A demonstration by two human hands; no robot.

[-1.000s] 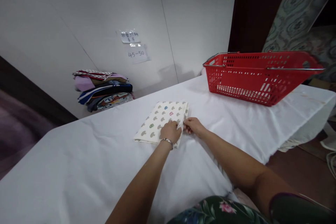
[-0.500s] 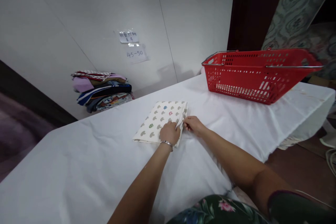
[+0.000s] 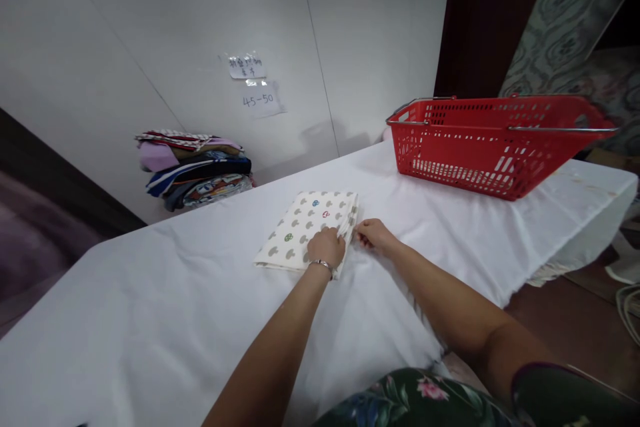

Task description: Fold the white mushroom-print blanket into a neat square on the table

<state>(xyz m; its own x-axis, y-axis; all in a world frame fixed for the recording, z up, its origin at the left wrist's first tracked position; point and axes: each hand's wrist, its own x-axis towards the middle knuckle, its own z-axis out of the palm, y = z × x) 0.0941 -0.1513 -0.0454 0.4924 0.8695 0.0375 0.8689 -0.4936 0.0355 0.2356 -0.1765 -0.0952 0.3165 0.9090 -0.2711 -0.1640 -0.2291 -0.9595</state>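
A folded cream cloth (image 3: 300, 227) printed with small grey, blue, red and green shapes lies on the white-covered table (image 3: 150, 320). My left hand (image 3: 326, 247), a bracelet on its wrist, rests on the cloth's near right corner with its fingers curled on the fabric. Just to the right, my right hand (image 3: 373, 233) pinches the cloth's right edge with closed fingers.
A red plastic basket (image 3: 493, 143) with metal handles stands at the table's far right. A stack of folded clothes (image 3: 195, 170) sits at the back left against the white wall, under two paper notes (image 3: 255, 87). The table's right edge drops to a brown floor.
Both hands stay at the cloth's right corner; they have shifted slightly up along its edge. The cloth has not moved.
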